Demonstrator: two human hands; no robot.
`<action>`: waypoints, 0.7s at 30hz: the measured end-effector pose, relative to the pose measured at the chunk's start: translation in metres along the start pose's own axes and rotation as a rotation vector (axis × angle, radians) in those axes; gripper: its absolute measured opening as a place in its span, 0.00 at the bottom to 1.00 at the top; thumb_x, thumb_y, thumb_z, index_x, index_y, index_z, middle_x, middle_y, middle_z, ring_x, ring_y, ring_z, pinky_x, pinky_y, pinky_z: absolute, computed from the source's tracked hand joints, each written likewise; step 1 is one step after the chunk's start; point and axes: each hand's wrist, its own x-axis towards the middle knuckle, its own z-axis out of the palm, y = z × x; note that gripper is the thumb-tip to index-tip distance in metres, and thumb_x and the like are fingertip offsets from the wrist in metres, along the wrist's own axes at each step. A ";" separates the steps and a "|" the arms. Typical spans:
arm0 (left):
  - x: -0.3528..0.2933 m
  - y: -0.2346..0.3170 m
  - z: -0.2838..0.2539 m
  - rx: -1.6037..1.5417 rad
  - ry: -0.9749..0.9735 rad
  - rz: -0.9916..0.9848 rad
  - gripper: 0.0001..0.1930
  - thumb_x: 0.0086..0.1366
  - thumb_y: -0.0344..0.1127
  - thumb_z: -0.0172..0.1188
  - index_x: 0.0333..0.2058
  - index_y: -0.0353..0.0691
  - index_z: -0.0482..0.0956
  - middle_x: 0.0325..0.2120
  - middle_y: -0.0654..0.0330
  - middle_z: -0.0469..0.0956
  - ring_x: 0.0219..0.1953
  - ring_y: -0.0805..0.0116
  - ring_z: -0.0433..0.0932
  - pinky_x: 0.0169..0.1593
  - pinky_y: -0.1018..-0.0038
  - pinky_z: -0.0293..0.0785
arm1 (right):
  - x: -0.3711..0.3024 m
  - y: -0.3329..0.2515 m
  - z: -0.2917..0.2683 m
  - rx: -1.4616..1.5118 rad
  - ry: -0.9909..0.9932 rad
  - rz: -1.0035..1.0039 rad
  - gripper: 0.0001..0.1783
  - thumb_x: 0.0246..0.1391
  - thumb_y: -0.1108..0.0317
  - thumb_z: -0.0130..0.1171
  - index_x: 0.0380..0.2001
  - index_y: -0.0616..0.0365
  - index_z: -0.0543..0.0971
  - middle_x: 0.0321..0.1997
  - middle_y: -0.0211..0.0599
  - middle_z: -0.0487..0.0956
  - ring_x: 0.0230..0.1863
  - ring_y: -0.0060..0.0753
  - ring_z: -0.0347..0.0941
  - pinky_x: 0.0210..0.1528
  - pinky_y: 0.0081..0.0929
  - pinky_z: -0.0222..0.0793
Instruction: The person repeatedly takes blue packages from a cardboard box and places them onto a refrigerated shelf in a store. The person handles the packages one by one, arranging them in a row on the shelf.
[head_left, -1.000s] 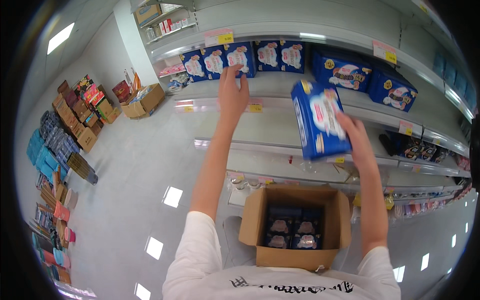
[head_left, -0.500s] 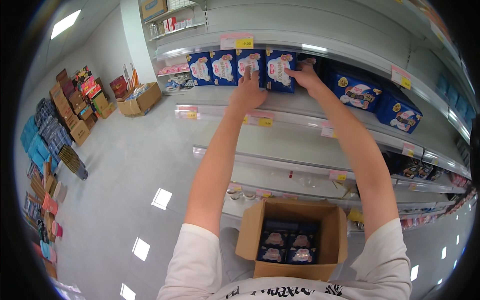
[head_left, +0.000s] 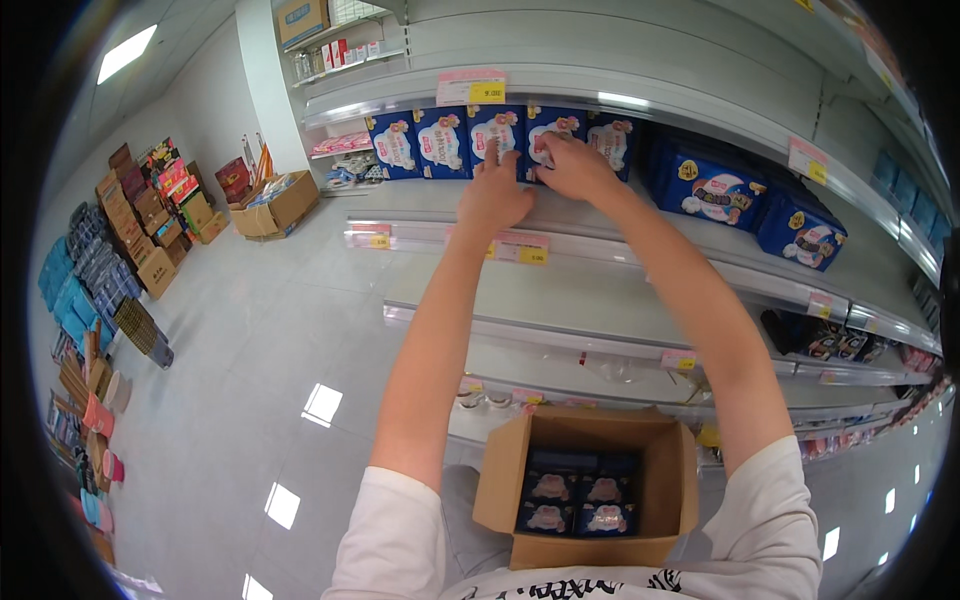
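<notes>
Blue packs (head_left: 441, 141) stand in a row on the shelf (head_left: 420, 199), set back from its front edge toward the left end. The right hand (head_left: 583, 172) is nearer the fourth pack (head_left: 553, 120), which lies straight ahead of its bent fingers, long side upright; from here I can't tell whether they grip it. The left hand (head_left: 494, 198), fingers loosely spread and holding nothing, reaches the third pack's face. Below sits an open carton (head_left: 590, 551).

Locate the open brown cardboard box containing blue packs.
In the head view, the box sits low, just right of centre, between the person's white fabric sleeves and before the grey metal shelves.
</notes>
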 end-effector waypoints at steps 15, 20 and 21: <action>0.003 -0.016 0.005 -0.041 0.214 0.094 0.26 0.54 0.37 0.61 0.54 0.40 0.71 0.55 0.48 0.70 0.57 0.46 0.70 0.57 0.56 0.72 | -0.300 -0.056 -0.071 0.782 -0.358 0.056 0.13 0.56 0.71 0.55 0.45 0.60 0.78 0.40 0.46 0.82 0.44 0.49 0.78 0.47 0.36 0.72; -0.019 0.021 0.016 -0.060 0.639 0.368 0.20 0.54 0.28 0.59 0.48 0.41 0.75 0.45 0.50 0.76 0.49 0.48 0.74 0.50 0.58 0.71 | -0.490 -0.005 0.010 0.264 -0.867 0.468 0.15 0.53 0.66 0.57 0.42 0.60 0.81 0.39 0.51 0.82 0.43 0.53 0.79 0.47 0.42 0.74; -0.036 0.035 0.017 -0.046 0.680 0.442 0.18 0.55 0.26 0.58 0.47 0.42 0.76 0.45 0.51 0.76 0.49 0.50 0.74 0.51 0.60 0.70 | -0.518 -0.007 0.017 0.269 -1.005 0.491 0.14 0.51 0.66 0.57 0.40 0.60 0.82 0.38 0.52 0.82 0.43 0.53 0.79 0.46 0.43 0.74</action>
